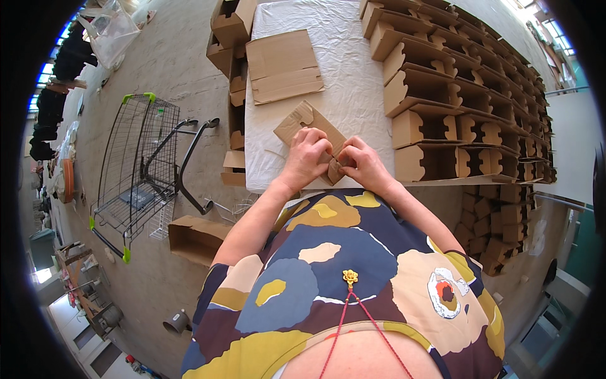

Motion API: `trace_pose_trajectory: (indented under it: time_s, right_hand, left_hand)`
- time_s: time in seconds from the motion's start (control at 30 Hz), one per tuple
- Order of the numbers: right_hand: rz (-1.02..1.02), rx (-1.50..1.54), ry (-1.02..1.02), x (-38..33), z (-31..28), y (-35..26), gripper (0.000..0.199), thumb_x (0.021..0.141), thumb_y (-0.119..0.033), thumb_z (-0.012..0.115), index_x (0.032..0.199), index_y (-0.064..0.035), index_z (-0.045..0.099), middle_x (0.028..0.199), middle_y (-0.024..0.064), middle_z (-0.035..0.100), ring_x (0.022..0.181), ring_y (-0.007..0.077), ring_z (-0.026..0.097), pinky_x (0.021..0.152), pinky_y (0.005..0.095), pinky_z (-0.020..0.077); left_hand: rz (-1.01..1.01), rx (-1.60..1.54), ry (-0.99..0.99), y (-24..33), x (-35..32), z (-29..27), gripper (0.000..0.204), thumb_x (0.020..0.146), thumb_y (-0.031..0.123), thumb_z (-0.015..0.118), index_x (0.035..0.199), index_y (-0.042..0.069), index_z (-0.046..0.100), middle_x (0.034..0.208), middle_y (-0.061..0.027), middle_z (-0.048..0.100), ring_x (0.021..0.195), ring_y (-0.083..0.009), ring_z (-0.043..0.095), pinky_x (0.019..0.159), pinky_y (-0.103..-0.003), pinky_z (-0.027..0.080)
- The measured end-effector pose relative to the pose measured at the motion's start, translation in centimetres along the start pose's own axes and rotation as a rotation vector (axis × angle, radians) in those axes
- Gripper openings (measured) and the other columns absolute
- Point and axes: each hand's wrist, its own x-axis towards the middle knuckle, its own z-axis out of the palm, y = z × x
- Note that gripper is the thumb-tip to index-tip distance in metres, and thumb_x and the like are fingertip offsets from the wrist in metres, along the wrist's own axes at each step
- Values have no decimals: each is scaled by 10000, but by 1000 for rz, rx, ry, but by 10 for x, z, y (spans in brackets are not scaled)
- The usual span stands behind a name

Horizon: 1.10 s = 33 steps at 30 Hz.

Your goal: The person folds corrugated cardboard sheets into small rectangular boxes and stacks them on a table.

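Note:
A brown cardboard piece (pixel 324 124), partly folded and with a cut-out notch, lies slanted on the white-covered table (pixel 353 82) at its near edge. My left hand (pixel 307 156) pinches its near end, fingers bent and pressed together. Close beside it, my right hand (pixel 364 165) grips the same end from the right. The fingers of both hands almost meet over a small folded flap (pixel 333 170). How the flap is tucked under the fingertips is hidden. Farther off on the table rests a flat cardboard sheet (pixel 284 66) with slits along its edges.
Rows of stacked open cardboard boxes (pixel 420 162) fill the table's right side, with more boxes (pixel 489 221) underneath. Other boxes (pixel 232 25) line the left edge. A wire shopping cart (pixel 142 164) stands on the floor at left, near an open box (pixel 197 239).

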Motion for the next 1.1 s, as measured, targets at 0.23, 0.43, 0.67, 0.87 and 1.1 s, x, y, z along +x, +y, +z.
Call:
trace_pose_trajectory:
  time_s: [0.23, 0.43, 0.67, 0.87, 1.1]
  right_hand:
    - [-10, -213, 260, -2, 4, -19, 422, 704, -160, 852, 1064, -55, 657, 1092, 106, 583, 1052, 307, 595, 875, 410, 516]
    - [57, -189, 227, 9, 14, -4, 624, 693, -203, 868, 1250, -71, 620, 1142, 112, 572, 1117, 299, 562, 905, 394, 506]
    - [574, 518, 255, 4, 11, 70, 584, 925, -491, 672, 1268, -23, 608, 1052, 123, 655, 860, 230, 652, 691, 340, 568]
    - [920, 874, -270, 5, 9, 72, 720, 977, -610, 523, 1308, 28, 561, 1171, 198, 670, 973, 303, 714, 781, 394, 618]
    - [519, 824, 153, 23, -1, 26, 710, 913, -285, 750, 1454, 32, 416, 1291, 185, 620, 1102, 240, 654, 818, 355, 590]
  left_hand:
    - [-172, 212, 379, -11, -2, -19, 632, 734, 171, 822, 1308, 121, 563, 1396, -109, 488, 1305, -341, 418, 1116, -461, 320]
    - [-322, 266, 227, -29, -8, -2, 907, 746, 349, 844, 1500, 118, 396, 1556, -107, 358, 1411, -341, 323, 1165, -461, 294]
    - [-471, -22, 430, -59, -5, -26, 782, 946, 641, 543, 1448, 49, 457, 1391, -181, 539, 1308, -346, 464, 1115, -421, 354]
    - [-783, -389, 111, -101, -15, -28, 734, 975, 679, 459, 1276, 27, 610, 1159, -136, 668, 1113, -215, 599, 984, -336, 454]
    - [-310, -759, 508, -53, 8, -59, 535, 1028, 556, 477, 935, 46, 607, 1012, -60, 617, 1088, -177, 576, 1004, -327, 405]
